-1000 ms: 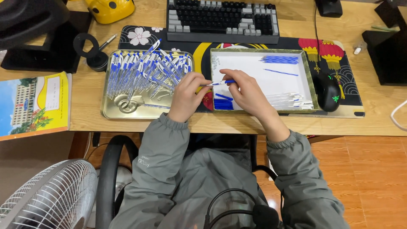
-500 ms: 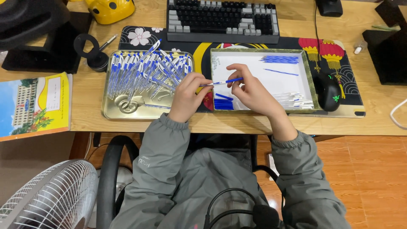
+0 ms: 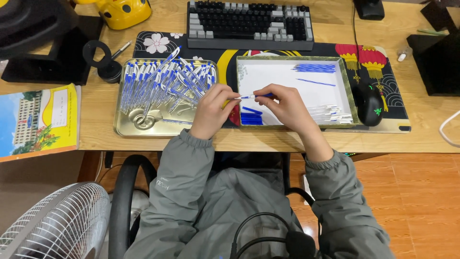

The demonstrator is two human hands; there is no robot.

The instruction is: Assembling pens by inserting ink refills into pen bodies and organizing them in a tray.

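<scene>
Both hands pinch one blue-white pen (image 3: pixel 249 97): left hand (image 3: pixel 211 112) one end, right hand (image 3: pixel 282 106) other.

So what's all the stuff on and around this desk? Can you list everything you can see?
pen: one, blue and white, held between both hands
pens: a heap, blue and white, in the gold tray
gold tray: one, desk left
white tray: one, green-rimmed, desk centre, holding sorted blue and white pen parts
keyboard: one, black and grey, behind the trays
mouse: one, black, right of the white tray
desk mat: one, dark with flowers and lanterns
booklet: one, yellow, far left
fan: one, white, on the floor
left hand: grips the pen's white end
right hand: grips its blue end
</scene>
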